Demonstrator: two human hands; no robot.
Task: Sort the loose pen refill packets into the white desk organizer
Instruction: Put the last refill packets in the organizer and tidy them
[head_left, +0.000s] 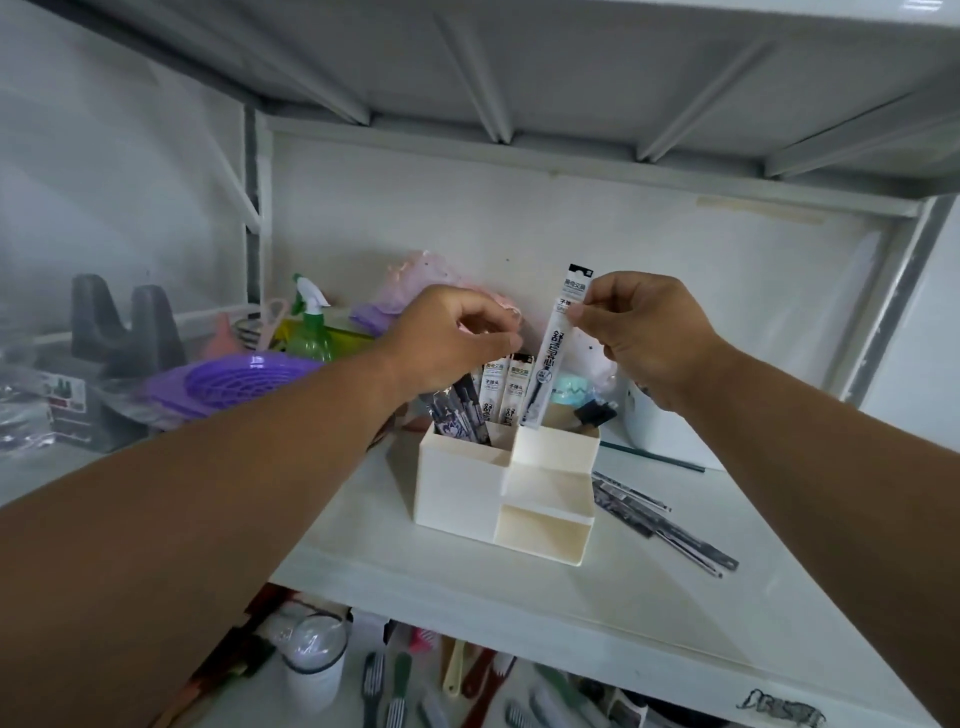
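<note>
I am making out printed Chinese characters running down the refill packet (555, 353) that my right hand (644, 338) is pinching by its upper end, but they are blurring too much for me to read them. The two packets (503, 395) standing in the white organizer (467, 493) are showing similar unreadable characters on their headers.

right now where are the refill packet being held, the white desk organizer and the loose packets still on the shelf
held refill packet (557, 347): head view, printed middle of the sleeve
white desk organizer (457, 488): head view, bare left front wall
loose refill packets (670, 527): head view, middle of the pile right of the organizer
</note>
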